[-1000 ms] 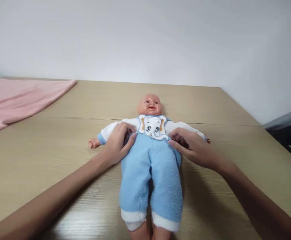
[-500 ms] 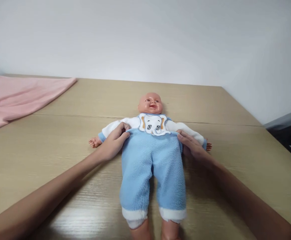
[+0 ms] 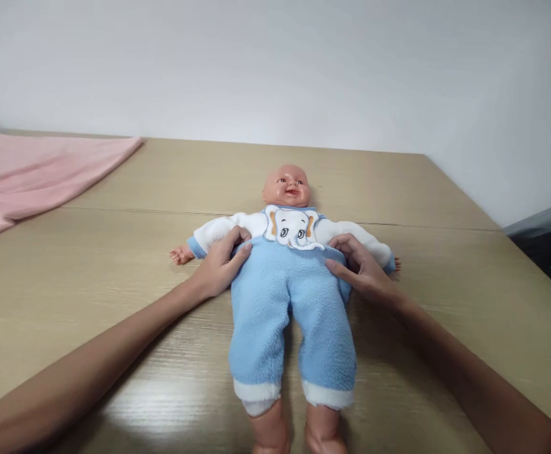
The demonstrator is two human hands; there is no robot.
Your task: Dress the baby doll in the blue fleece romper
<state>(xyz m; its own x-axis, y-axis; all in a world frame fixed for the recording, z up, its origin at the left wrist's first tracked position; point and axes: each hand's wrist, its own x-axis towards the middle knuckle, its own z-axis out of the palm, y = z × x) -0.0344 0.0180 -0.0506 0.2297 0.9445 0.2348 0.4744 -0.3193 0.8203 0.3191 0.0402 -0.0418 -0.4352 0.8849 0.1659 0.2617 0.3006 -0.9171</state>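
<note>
A baby doll lies on its back on the wooden table, head away from me. It wears fleecy blue trousers and a white top with an elephant bib. My left hand grips the doll's side at the trousers' waist, fingers curled under its arm and thumb on the blue fabric. On the opposite side, my right hand grips the waist in the same way, fingers closed round the fabric. The doll's bare feet reach the frame's bottom edge.
A pink cloth lies spread at the table's far left corner. A plain white wall stands behind the table. The table's right edge runs diagonally, with a dark object beyond it.
Both hands have stayed at the doll's waist, shifting their hold from on top of the fabric to its sides and back. The trousers lie flatter and wider; the view has tilted a little.
</note>
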